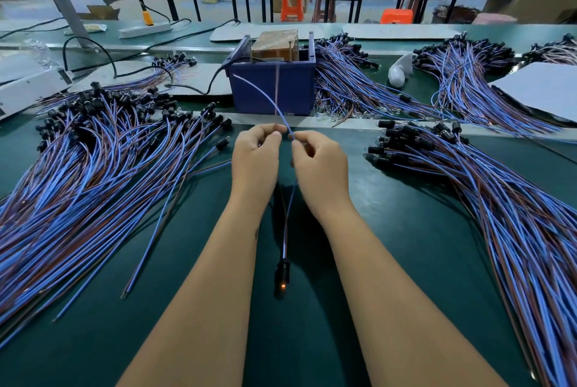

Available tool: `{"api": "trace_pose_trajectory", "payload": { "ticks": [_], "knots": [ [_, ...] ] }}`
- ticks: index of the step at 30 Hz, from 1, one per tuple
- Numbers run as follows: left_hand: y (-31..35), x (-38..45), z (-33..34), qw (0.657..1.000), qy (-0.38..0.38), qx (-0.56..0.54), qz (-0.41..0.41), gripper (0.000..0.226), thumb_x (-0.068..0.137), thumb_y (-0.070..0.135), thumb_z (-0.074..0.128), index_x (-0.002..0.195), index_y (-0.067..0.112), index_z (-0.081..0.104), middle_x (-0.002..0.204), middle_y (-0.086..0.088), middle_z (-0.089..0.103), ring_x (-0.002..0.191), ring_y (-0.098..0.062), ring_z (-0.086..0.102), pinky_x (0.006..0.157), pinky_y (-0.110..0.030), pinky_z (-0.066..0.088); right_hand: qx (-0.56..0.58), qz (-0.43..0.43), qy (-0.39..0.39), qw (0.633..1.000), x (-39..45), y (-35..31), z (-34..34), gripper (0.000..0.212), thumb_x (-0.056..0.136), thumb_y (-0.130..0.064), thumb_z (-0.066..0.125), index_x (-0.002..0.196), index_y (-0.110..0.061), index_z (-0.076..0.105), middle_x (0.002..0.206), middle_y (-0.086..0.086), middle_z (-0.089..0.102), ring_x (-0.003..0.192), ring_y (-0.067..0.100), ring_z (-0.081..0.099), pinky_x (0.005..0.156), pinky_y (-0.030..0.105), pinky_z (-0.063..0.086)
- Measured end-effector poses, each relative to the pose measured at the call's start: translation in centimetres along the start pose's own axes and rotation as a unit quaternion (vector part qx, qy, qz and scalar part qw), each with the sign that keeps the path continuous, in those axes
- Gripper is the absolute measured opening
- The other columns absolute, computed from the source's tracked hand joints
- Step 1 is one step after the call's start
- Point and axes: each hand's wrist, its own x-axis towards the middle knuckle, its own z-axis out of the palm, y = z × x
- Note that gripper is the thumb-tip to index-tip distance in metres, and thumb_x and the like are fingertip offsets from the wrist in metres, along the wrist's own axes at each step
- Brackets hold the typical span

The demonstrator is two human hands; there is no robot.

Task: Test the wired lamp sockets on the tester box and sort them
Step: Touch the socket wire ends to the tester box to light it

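Observation:
My left hand (pixel 256 158) pinches the brown wire (pixel 276 90) of one lamp socket and my right hand (pixel 318 158) pinches its blue wire (pixel 265 96). Both wires run up to the blue tester box (pixel 271 87). The black socket (pixel 282 274) hangs low between my forearms, and a small orange light glows in it. A big pile of wired sockets (pixel 93 152) fans out on the left of the green table (pixel 390 230). Another pile of wired sockets (pixel 484 186) lies on the right.
More bundles of wired sockets (pixel 349 80) lie behind and to the right of the box. A white sheet (pixel 540 87) sits at far right, a white bulb-like object (pixel 399 71) beside it. A power strip (pixel 145 30) and black cables lie at back left.

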Motion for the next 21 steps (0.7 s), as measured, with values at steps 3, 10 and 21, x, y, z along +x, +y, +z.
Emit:
{"api": "trace_pose_trajectory", "payload": {
  "ticks": [3,10,21],
  "knots": [
    [0.1,-0.1,0.1,0.997,-0.046,-0.061,-0.020,0.023,0.095,0.008,0.056,0.082,0.020,0.070,0.079,-0.003,0.069,0.075,-0.016,0.060,0.074,-0.031,0.050,-0.035,-0.022,-0.017,0.999,-0.2,0.0,0.2,0.020,0.094,-0.017,0.057,0.104,-0.015,0.074,0.091,0.000,0.073,0.081,0.014,0.060,0.068,0.021,0.040],
    [0.3,0.1,-0.6,0.989,0.001,-0.142,-0.046,0.025,0.098,0.012,0.055,0.073,0.016,0.056,0.050,0.010,0.055,0.045,-0.004,0.047,0.047,-0.018,0.041,0.107,0.111,-0.152,0.976,-0.3,-0.7,-1.1,0.016,0.092,-0.022,0.065,0.084,-0.009,0.072,0.064,0.001,0.060,0.042,0.009,0.051,0.043,0.022,0.039],
    [1.9,-0.1,-2.3,0.865,-0.141,-0.464,-0.131,0.040,0.103,0.033,0.039,0.070,0.017,0.055,0.056,0.002,0.054,0.049,-0.010,0.050,0.049,-0.018,0.044,0.005,-0.037,-0.003,0.999,-0.9,-2.3,-2.0,0.008,0.091,-0.015,0.061,0.086,-0.021,0.064,0.072,-0.002,0.066,0.073,0.021,0.066,0.074,0.044,0.055]
  ]
}}
